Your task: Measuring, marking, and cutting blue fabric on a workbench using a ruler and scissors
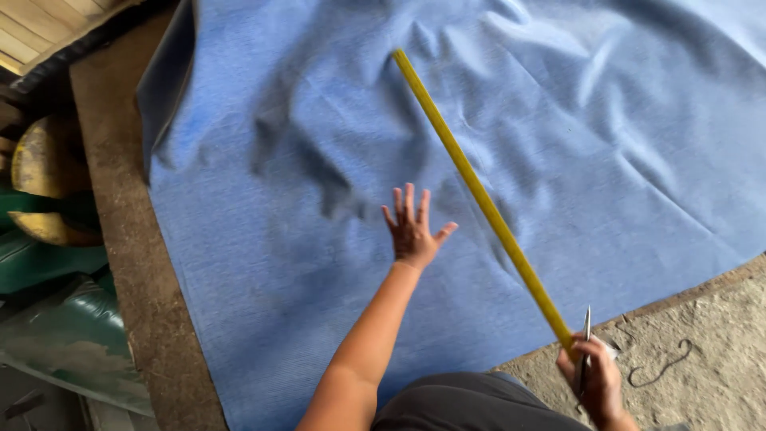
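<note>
Risk check: left hand point(412, 230) is flat on the blue cloth point(319, 263), fingers spread, gripping nothing. Right hand point(594, 381) is closed around the near end of the long yellow stick point(479, 195) plus a thin metal pointed tool point(586, 339), maybe scissors, can't tell. Stick runs diagonally over the cloth, far end near the top folds. Cloth is heavily wrinkled around the stick, so the stick likely won't sit flat and any line off it would skew. One-end grip means the far tip can swing. Tool tip sits close to the right wrist; slip hazard. Cloth edge overhangs onto the gritty concrete floor point(702, 343)
</note>
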